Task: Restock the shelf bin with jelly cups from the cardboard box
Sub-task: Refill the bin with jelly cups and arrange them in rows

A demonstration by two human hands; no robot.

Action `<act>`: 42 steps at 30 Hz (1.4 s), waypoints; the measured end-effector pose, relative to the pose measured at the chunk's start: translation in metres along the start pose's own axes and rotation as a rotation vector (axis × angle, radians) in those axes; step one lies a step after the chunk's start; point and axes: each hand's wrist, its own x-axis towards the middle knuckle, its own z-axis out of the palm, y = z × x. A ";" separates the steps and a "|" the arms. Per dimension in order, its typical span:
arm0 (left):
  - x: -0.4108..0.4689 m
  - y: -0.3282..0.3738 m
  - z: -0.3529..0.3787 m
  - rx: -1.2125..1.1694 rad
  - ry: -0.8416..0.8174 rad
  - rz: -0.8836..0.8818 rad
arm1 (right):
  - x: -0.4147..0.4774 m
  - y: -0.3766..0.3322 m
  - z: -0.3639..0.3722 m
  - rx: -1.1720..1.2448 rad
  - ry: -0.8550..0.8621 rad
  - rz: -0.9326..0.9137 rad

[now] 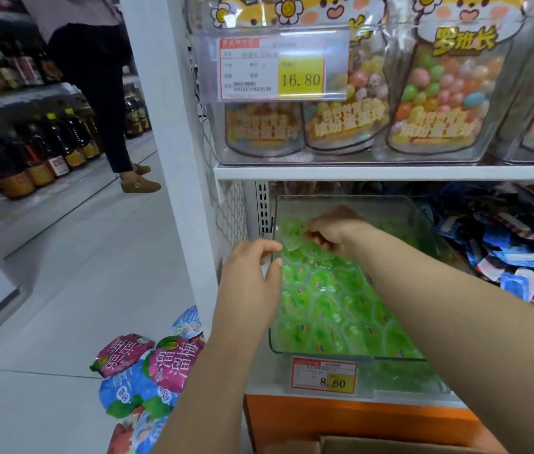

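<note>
Cut-off box, hidden fingertips
At five o'clock the cardboard box [390, 444] is running off the bottom edge; near centre the right hand [334, 231] is curling its fingertips out of sight among the jelly cups [324, 299], its hold unclear; the small print on the price tag [324, 376] is blurring.

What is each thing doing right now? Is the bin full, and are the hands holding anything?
shelf bin, nearly full.
jelly cups, lying packed in the bin.
left hand, at the bin's left wall, fingers curled; grip unclear.
right hand, inside the bin, fingers curled on the cups; hold unclear.
cardboard box, below; only its edge shows.
</note>
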 end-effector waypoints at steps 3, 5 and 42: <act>0.001 -0.001 0.003 -0.001 -0.007 -0.013 | 0.006 -0.002 0.002 -0.184 -0.008 -0.007; 0.002 -0.002 0.004 0.009 -0.005 -0.022 | 0.008 -0.004 0.003 -0.288 0.006 -0.024; 0.055 0.031 0.066 1.340 -0.497 0.379 | -0.024 0.068 -0.019 -1.024 0.313 -0.716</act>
